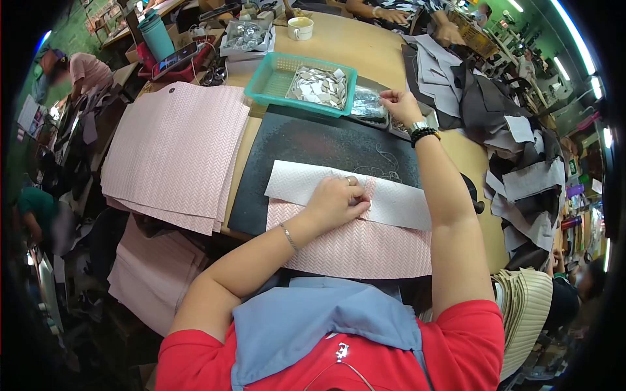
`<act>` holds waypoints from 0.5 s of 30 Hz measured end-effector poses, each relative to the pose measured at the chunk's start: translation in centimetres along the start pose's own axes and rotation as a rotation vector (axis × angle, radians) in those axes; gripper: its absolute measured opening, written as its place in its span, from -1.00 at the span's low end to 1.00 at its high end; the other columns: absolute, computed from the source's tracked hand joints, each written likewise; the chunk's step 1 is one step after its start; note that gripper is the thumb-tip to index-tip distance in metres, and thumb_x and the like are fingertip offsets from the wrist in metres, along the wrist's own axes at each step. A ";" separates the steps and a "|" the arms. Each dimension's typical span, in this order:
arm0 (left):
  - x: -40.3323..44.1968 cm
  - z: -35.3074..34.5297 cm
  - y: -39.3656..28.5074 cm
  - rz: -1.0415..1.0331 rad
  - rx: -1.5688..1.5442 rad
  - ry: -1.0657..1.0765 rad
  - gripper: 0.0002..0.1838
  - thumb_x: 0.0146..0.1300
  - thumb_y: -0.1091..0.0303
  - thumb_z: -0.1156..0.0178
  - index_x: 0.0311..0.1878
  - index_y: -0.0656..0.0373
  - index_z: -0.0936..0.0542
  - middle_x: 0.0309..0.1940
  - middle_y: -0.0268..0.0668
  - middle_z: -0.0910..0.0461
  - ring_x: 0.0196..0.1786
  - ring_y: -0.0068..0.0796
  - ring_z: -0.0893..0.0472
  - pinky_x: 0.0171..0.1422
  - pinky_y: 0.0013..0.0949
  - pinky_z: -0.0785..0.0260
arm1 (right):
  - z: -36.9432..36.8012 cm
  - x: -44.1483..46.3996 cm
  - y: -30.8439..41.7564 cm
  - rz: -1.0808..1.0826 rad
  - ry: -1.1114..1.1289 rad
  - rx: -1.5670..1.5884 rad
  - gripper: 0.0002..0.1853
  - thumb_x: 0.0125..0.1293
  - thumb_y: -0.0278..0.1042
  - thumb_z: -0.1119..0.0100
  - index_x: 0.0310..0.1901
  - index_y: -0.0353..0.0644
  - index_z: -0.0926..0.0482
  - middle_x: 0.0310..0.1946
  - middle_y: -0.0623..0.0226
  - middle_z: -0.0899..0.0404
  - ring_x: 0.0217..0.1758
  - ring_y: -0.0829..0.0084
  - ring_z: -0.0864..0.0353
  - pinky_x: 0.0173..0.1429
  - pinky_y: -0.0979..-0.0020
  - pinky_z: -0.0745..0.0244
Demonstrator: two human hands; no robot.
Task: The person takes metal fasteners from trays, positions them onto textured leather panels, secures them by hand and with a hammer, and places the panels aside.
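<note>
A pink woven-pattern sheet [365,251] lies at the front edge of a dark board [313,140], its upper part folded to show a white underside [401,203]. My left hand [338,201] rests on the fold with fingers curled together beside a small pink strip [370,189]; what they pinch is hidden. Raised at the upper right, my right hand [401,105] has its fingertips pressed together near a clear plastic bag [368,104] of small pieces. Anything between those fingertips is too small to name. Loose thread lies on the board behind the sheet.
Stacked pink sheets [176,153] lie left of the board. A teal basket [261,98] with white pieces stands behind it, near a cup [300,28]. Dark and grey scraps [495,98] cover the right side. A co-worker's hands [391,14] are across the table.
</note>
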State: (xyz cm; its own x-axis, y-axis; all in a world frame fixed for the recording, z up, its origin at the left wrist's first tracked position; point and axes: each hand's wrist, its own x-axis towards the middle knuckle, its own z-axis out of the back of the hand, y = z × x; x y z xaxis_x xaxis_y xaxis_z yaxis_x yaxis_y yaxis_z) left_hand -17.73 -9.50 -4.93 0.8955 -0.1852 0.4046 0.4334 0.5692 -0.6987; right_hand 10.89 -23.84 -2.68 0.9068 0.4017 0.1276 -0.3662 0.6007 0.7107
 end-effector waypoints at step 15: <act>-0.1 0.1 0.3 -0.037 -0.034 0.006 -0.87 0.10 0.27 -0.38 -0.36 0.10 -0.69 -0.42 -0.30 -0.61 -0.43 -0.29 -0.61 -0.25 -0.22 -0.40 | 0.8 -8.3 4.1 0.135 -0.015 0.268 -0.87 0.29 -0.44 -0.33 -0.16 -0.26 -0.68 -0.34 0.42 -0.72 -0.29 0.68 -0.62 -0.22 0.54 -0.51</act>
State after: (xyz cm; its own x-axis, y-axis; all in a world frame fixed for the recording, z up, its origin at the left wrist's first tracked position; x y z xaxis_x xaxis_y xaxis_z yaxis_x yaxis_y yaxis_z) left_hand -17.66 -9.22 -5.10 0.8794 -0.2100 0.4273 0.4692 0.5342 -0.7032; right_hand 2.05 -25.33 -0.28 0.8576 0.4538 0.2420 -0.4171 0.3384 0.8435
